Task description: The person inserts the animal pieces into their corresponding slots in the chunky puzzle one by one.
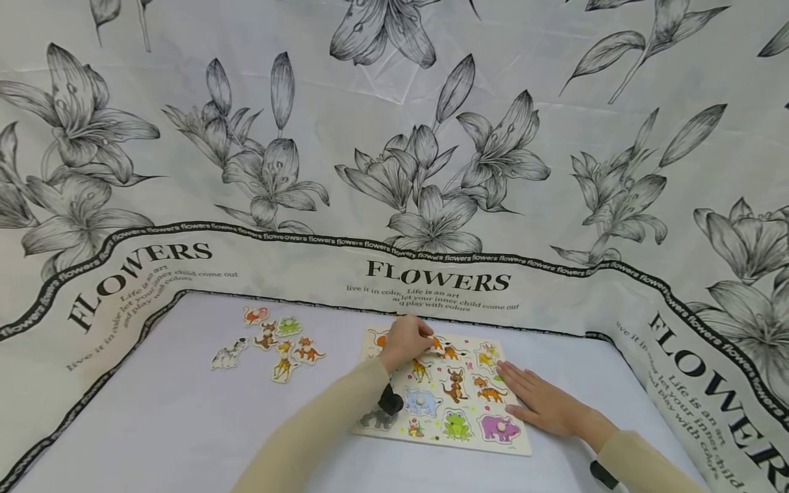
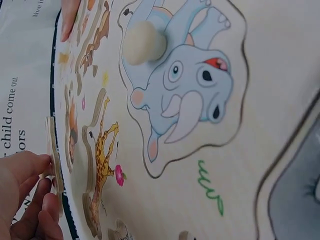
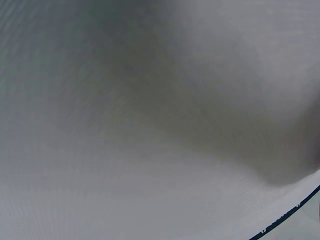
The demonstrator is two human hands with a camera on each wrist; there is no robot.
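A wooden animal puzzle board (image 1: 446,435) lies on the white table. Over its upper part is my left hand (image 1: 405,341), the thumb and fingers pinching a thin wooden puzzle piece (image 2: 55,160). That piece stands edge-on in the left wrist view, so its picture is hidden. My right hand (image 1: 548,404) rests with straight fingers on the board's right edge. Knobbed pieces sit in the board: a blue rhinoceros (image 2: 185,80), a purple hippo (image 1: 500,428) and a grey animal (image 1: 378,420) partly behind the left wrist. The giraffe recess (image 2: 102,160) holds no piece.
Left of the board lie several loose pieces, among them a zebra (image 1: 229,354), a giraffe (image 1: 284,363), a frog (image 1: 288,325) and a tiger (image 1: 307,350). A flower-printed curtain (image 1: 431,281) borders the table's back and sides. Blurred tabletop (image 3: 125,200) fills the right wrist view.
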